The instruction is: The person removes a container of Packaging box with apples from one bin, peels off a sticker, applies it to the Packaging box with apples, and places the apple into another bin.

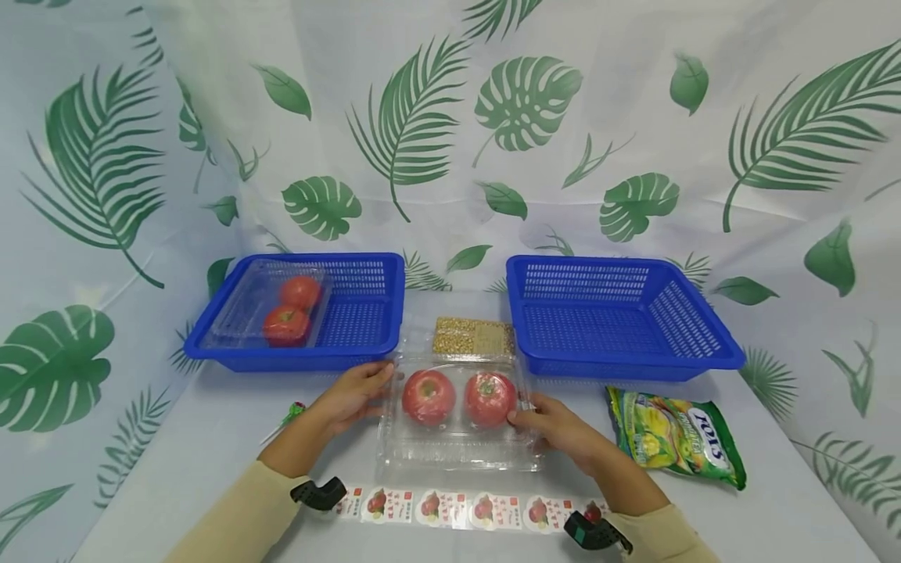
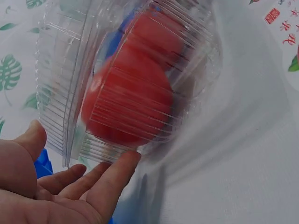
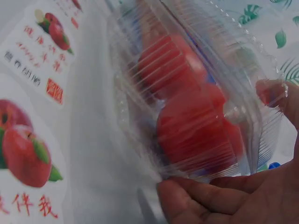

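Observation:
A clear plastic clamshell box (image 1: 461, 453) with two red apples (image 1: 428, 397) inside is between both hands in the middle of the head view. My left hand (image 1: 355, 397) holds its left side; in the left wrist view the thumb is by the lid's edge and the fingers (image 2: 114, 179) touch underneath. At the other end my right hand (image 1: 563, 430) grips the box, thumb over the edge and fingers (image 3: 205, 196) under the base. Below the box in the head view lies a strip of apple stickers (image 1: 439, 508).
The left blue basket (image 1: 359, 313) contains another clear box (image 1: 235, 317) with two apples. A second blue basket (image 1: 591, 320) stands at right. Nearby are a packet of yellow grains (image 1: 454, 336), a green candy bag (image 1: 676, 438) and a lollipop (image 1: 294, 410).

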Motion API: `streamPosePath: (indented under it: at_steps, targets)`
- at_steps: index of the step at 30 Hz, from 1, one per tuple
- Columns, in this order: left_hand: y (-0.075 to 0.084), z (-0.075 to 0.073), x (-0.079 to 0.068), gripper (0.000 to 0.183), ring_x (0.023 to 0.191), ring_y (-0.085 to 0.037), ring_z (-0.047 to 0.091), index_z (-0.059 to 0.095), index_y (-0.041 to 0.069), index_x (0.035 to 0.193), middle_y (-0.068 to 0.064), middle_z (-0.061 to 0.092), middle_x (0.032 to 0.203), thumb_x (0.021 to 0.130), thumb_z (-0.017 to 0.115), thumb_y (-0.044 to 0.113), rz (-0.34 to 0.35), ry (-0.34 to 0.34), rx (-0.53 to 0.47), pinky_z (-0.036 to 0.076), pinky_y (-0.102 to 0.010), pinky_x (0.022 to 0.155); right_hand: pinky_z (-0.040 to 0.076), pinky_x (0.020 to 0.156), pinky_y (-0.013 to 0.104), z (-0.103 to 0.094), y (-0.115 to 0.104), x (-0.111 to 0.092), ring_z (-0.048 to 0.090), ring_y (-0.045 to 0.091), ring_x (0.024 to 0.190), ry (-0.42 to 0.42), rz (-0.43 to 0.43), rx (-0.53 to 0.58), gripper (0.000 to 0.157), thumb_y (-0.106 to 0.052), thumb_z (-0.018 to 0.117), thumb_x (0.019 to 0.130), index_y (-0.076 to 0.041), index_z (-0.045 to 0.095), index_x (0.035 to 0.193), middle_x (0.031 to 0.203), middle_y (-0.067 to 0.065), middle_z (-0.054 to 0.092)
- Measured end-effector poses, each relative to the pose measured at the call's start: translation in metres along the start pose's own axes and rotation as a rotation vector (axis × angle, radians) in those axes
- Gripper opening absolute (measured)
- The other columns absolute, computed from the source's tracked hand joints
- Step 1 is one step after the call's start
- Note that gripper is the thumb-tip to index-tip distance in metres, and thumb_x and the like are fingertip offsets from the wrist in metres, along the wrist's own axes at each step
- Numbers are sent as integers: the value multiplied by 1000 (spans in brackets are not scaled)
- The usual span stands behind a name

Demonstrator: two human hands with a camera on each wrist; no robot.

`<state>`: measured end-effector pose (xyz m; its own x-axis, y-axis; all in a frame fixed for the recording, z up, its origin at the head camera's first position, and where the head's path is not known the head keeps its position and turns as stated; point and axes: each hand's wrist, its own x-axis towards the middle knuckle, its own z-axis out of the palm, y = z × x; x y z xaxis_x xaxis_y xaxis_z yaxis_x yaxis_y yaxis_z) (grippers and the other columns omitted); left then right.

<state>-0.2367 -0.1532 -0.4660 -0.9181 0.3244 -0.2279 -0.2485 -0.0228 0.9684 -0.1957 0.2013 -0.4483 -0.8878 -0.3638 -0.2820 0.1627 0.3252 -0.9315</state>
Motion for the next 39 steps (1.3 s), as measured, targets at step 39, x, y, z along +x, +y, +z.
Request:
streamPosePath:
  at_steps: [39]
  targets:
    - [-3, -12, -25, 70, 132, -41, 39, 7, -3, 153, -31, 25, 151, 102, 50, 19, 52, -138, 61, 38, -45, 105, 53, 82, 43, -6, 0, -3, 51, 34, 118, 44, 11, -137, 68, -39, 60, 96, 5, 40, 143, 137, 22, 49]
